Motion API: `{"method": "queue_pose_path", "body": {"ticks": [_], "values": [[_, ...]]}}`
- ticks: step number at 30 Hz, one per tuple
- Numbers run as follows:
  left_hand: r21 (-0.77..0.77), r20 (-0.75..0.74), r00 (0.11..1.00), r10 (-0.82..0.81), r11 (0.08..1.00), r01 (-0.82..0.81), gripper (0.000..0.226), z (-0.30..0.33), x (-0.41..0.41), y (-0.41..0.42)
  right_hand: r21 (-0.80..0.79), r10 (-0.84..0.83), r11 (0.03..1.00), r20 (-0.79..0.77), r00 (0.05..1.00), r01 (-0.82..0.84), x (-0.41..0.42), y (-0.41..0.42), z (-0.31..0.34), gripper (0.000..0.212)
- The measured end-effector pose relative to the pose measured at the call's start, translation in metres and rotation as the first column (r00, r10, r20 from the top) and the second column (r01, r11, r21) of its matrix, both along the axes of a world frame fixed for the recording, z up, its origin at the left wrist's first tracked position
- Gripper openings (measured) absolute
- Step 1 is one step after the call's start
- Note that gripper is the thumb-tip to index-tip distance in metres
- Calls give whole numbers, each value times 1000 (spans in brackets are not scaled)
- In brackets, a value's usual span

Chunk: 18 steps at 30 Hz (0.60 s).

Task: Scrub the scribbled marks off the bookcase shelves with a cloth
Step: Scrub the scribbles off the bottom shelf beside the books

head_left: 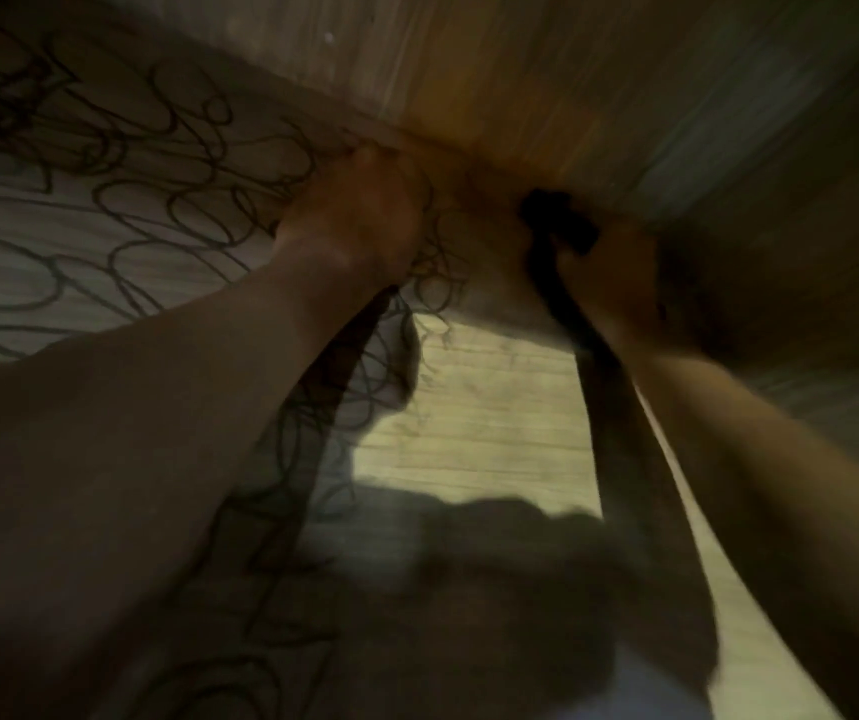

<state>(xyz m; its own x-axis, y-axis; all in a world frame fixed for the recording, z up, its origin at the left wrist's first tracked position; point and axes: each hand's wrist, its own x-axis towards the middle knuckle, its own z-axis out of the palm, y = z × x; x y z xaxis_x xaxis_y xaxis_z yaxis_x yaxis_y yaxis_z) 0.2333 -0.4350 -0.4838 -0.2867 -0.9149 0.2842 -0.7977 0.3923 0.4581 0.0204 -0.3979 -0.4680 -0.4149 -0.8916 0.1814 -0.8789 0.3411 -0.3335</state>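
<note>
The right hand (611, 272) sits deep in the back corner of the shelf (500, 407), fingers curled round a dark bunched thing that looks like the cloth (559, 223), pressed where the shelf meets the back panel (546, 70). I judge it is held wadded like that so the pressure lands on a small patch of the marks. The left hand (359, 210) is near it, knuckles up against the same corner, fingers bent; whether it holds anything the blur hides, and it may simply be bracing the body while the other hand scrubs.

There is only the head view, and it is smeared by motion and dim. Counted: two hands, two bare forearms, one cloth. The scribbles (120, 200) are too tangled to count; they are black loops covering the left side panel (1, 283) and running down past the left forearm. The lit strip of shelf between the arms looks mostly free of marks, so the left side seems the larger job remaining.
</note>
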Motion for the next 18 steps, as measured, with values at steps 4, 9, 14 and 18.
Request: {"method": "queue_pose_path", "body": {"ticks": [4, 9, 14, 18], "values": [[13, -52, 998, -18, 1000, 18, 24, 0, 1, -2, 8, -14, 1000, 21, 1000, 14, 18, -35, 12, 45], [0, -72, 997, -39, 999, 40, 27, 1, 1, -1, -46, 167, 985, -40, 985, -169, 31, -37, 2, 40], [17, -60, 998, -1, 1000, 2, 28, 9, 4, 7, -87, 194, 976, -64, 979, -199, 50, -50, -4, 42], [66, -55, 998, 33, 997, -29, 28, 15, 3, 12, 51, 113, 992, -37, 993, -112, 8, -54, 6, 43]]}}
